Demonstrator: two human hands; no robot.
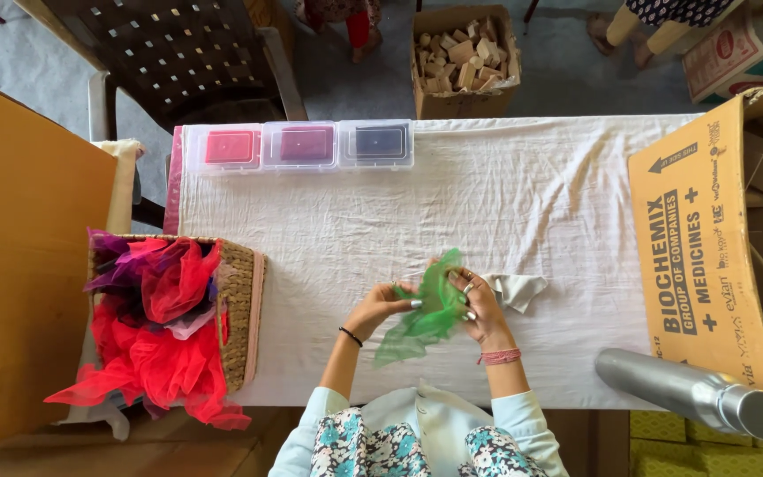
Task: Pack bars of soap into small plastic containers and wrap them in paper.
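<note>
Surface: white cloth (505, 203) covers a long table and is wrinkled in many places; grey floor shows beyond its far edge.

Left hand: the left hand (383, 302) is curled, with the fingers closed in a pinch on the left edge of the green net fabric (426, 316).

Right hand: the right hand (480, 302) is also closed on the same fabric, gripping its right side; the fingers are bent over the net, with rings on them.

Green net fabric: it is held between both hands just above the cloth, near the person's body at 6 o'clock of the table; one corner stands up and a loose tail hangs down toward the person.

Grey piece: a small pale grey cloth (517, 288) lies flat on the table, touching the right hand at its 3 o'clock side.

Basket: a woven basket (242, 300) at 9 o'clock is full of red, pink and purple net pieces that spill over its rim.

Boxes: three clear plastic boxes (302, 145) stand in a row at 11 o'clock, with a red, a magenta and a dark blue content.

Other things: a silver metal bottle (691, 393) lies at 4 o'clock, a big brown carton (699, 247) at 3 o'clock, and a carton of wooden blocks (465, 57) on the floor at 12 o'clock.

Step in hand: it seems the green piece is being gathered or folded between the two hands.

Next move: I judge it needs both pinches kept firm, because the thin net slips and opens easily.
</note>
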